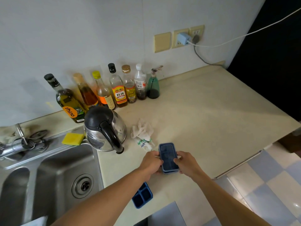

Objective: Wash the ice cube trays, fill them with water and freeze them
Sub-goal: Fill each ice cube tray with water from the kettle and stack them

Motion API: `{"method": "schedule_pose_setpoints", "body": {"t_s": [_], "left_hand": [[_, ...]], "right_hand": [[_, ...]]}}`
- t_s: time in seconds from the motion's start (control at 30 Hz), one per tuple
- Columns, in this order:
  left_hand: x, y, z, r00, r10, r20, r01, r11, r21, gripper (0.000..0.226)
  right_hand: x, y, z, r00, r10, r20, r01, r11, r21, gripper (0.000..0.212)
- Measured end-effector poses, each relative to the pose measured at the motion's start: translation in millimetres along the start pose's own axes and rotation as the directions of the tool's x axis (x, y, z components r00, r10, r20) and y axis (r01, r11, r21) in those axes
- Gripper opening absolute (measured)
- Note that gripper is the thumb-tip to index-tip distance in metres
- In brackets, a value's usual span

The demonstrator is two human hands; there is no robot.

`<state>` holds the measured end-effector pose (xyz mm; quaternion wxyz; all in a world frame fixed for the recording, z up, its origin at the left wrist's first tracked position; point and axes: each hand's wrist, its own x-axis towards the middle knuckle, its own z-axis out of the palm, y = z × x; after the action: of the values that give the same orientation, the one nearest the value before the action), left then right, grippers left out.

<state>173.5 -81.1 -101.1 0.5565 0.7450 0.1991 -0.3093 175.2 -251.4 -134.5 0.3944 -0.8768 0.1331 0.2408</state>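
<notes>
- Two blue ice cube trays are on or over the cream desk (pixel 203 111), to the right of the steel sink (pixel 48 173).
- One lidded tray (pixel 168 158) has a dark top that seems covered and a paler rim beneath. It is held between both hands near the desk's front. Whether it rests on the desk cannot be told.
- On its left long edge is the left hand (pixel 150 163), its fingers (pixel 158 160) curled round the rim.
- On its right long edge is the right hand (pixel 187 163), its fingers (pixel 177 159) curled onto the top.
- One open tray (pixel 143 195) lies flat at the desk's front edge, compartments up, partly hidden by the left forearm.
- One steel kettle (pixel 104 128) with a black lid stands beside the sink.
- One crumpled white cloth (pixel 143 134) lies just behind the lidded tray.
- One yellow sponge (pixel 73 138) sits on the sink rim.
- Seven bottles (pixel 119 93) stand in a row along the wall.
</notes>
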Motion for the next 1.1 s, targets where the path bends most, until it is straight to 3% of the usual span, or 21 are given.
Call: {"method": "schedule_pose_setpoints", "body": {"t_s": [0.33, 0.4, 0.5, 0.6, 0.73, 0.83, 0.93, 1.1], "left_hand": [[-0.8, -6.8, 1.8, 1.0, 0.023, -0.005, -0.022, 0.997, 0.069, 0.023], [-3.0, -6.2, -2.1, 0.999, 0.042, -0.007, -0.041, 0.995, 0.093, 0.024], [-9.9, -4.4, -15.9, 0.98, 0.152, -0.131, -0.127, 0.975, 0.184, 0.04], [-20.3, -10.0, -39.7, 0.918, 0.275, -0.285, -0.211, 0.949, 0.235, 0.031], [-36.8, -33.8, -74.4, 0.857, 0.345, -0.384, -0.187, 0.901, 0.392, 0.017], [-46.6, -54.7, -93.3, 0.887, 0.244, -0.393, -0.042, 0.888, 0.457, 0.014], [-53.9, -70.9, -99.7, 0.929, 0.167, -0.329, 0.023, 0.863, 0.504, 0.012], [-58.2, -85.7, -92.4, 0.929, 0.119, -0.35, 0.007, 0.941, 0.338, 0.009]], "right_hand": [[-1.6, 1.1, 0.1, 0.999, -0.019, 0.042, 0.022, 0.996, -0.083, 0.043], [-7.6, -2.8, -1.7, 1.0, -0.02, -0.006, 0.019, 0.99, -0.142, 0.047], [-20.4, -13.8, -5.6, 0.98, -0.095, -0.177, 0.056, 0.974, -0.218, 0.042], [-34.8, -34.2, -4.8, 0.953, -0.208, -0.22, 0.168, 0.968, -0.188, 0.028], [-52.0, -60.8, 9.6, 0.953, -0.303, -0.033, 0.295, 0.945, -0.14, 0.014], [-61.6, -67.2, 30.3, 0.943, -0.263, 0.202, 0.299, 0.938, -0.175, 0.02], [-70.8, -61.3, 49.8, 0.926, -0.185, 0.329, 0.273, 0.93, -0.245, 0.019], [-84.1, -45.1, 65.9, 0.911, -0.143, 0.388, 0.258, 0.929, -0.265, 0.018]]}}
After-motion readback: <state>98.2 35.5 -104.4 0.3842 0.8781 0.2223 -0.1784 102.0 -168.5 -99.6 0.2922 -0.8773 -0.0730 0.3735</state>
